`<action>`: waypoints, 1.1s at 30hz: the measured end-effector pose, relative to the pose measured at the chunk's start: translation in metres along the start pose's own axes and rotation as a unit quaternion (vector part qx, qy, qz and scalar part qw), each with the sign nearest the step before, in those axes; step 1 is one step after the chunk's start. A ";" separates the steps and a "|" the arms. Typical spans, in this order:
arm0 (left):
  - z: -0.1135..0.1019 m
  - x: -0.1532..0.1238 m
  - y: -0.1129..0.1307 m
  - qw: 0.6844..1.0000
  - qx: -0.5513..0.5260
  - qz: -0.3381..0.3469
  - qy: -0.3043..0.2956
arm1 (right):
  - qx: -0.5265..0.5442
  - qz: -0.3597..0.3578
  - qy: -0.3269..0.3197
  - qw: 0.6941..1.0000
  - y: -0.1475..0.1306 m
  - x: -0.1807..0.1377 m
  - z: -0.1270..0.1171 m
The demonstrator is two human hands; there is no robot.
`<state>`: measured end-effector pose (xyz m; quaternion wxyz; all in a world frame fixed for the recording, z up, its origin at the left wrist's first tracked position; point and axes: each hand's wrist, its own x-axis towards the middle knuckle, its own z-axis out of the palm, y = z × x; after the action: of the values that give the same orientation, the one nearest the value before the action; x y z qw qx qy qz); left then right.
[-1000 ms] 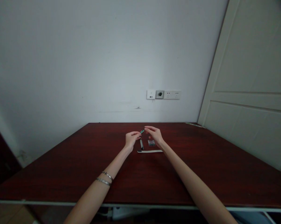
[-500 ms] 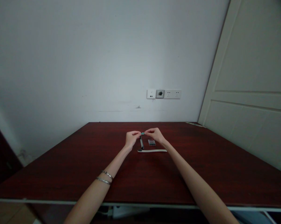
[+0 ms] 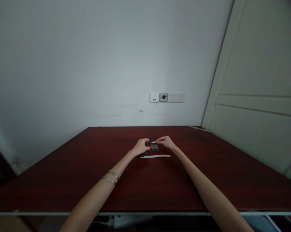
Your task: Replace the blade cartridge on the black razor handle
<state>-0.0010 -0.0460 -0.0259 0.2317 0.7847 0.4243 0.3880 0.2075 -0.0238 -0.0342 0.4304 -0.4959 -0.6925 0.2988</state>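
- While the piece (image 3: 153,142) is being pinched at its right end by the right hand (image 3: 166,142), the thumb and fingertips of that hand are being pressed together on it.
- The left hand (image 3: 139,147) is being held open, its thumb and fingers being spread, and the gap between them is being turned toward the piece and the box (image 3: 154,147).
- The piece, small, flat and greenish, is being held just beyond the box, between the two hands; whether the table is being touched by it cannot be told.
- The box, small and clear-looking, is being supported by the table, and the left thumb is being held near its left side; whether the two are touching cannot be told.
- A white strap (image 3: 157,156) is being supported crosswise, nearer than the box, its dark end being pointed left.
- Two silvery bracelets (image 3: 109,180) are being worn on the left forearm.
- The table (image 3: 150,190), dark red, is being bordered along its front by a pale edge.
- Beneath that edge, a white object (image 3: 130,221) is being partly hidden in shadow.
- Behind the table, sockets (image 3: 176,97) are being carried by a pale wall (image 3: 111,64).
- On the right, the wall is being met by a pale door (image 3: 256,64).
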 end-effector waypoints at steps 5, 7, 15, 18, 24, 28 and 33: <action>0.016 0.011 0.005 0.999 0.016 -0.005 -0.040 | 0.006 -0.002 -0.020 1.000 0.015 -0.001 0.001; 0.022 0.014 0.003 0.999 0.002 -0.020 -0.048 | 0.000 0.000 -0.024 1.000 0.016 -0.002 0.001; 0.027 0.013 -0.008 0.997 0.016 -0.005 -0.071 | -0.050 0.001 -0.028 0.998 0.018 -0.002 0.004; 0.027 0.012 -0.008 0.997 0.027 0.008 -0.067 | -0.053 -0.005 -0.034 0.998 0.020 -0.001 0.004; 0.030 0.011 -0.006 0.997 0.029 0.019 -0.075 | -0.050 -0.016 -0.034 0.998 0.026 0.001 0.001; 0.033 0.012 -0.011 0.997 0.025 0.032 -0.061 | -0.056 -0.013 -0.036 0.998 0.029 0.002 0.002; 0.037 0.014 -0.020 0.997 0.033 0.047 -0.058 | -0.066 -0.031 -0.035 0.997 0.028 0.001 0.004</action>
<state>0.0235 -0.0247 -0.0557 0.2116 0.8320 0.3853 0.3384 0.2159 -0.0137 -0.0596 0.3810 -0.4909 -0.7404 0.2563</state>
